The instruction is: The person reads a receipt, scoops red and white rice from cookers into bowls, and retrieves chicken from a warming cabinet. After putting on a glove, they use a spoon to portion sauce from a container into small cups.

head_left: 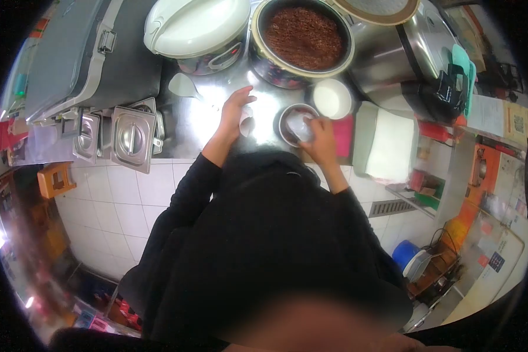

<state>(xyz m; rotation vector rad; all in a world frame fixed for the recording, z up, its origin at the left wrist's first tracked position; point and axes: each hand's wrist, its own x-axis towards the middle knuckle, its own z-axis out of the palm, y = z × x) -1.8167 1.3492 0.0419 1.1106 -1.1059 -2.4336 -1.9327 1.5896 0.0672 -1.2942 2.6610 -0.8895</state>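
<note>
My left hand point(233, 116) is curled beside a small white cup point(247, 125), which rests against its palm side over the steel counter point(185, 126). My right hand point(321, 139) pinches a rounded, whitish, shiny piece point(299, 125); its exact kind is unclear. That piece is inside a round metal bowl point(283, 130), whose contents are partly hidden by it and my fingers. Just beyond my right hand stands a white round container point(332, 98). A white rice paddle point(183, 85) lies on the counter, left of my left hand.
At the back, an open pot point(256, 56) holds a dark reddish-brown grainy food point(305, 38). A white-lidded pot point(199, 26) stands left of it. Steel lidded pans point(132, 138) overhang the front edge at left. A folded white cloth point(391, 145) lies at right, beside a steel barrel point(387, 58).
</note>
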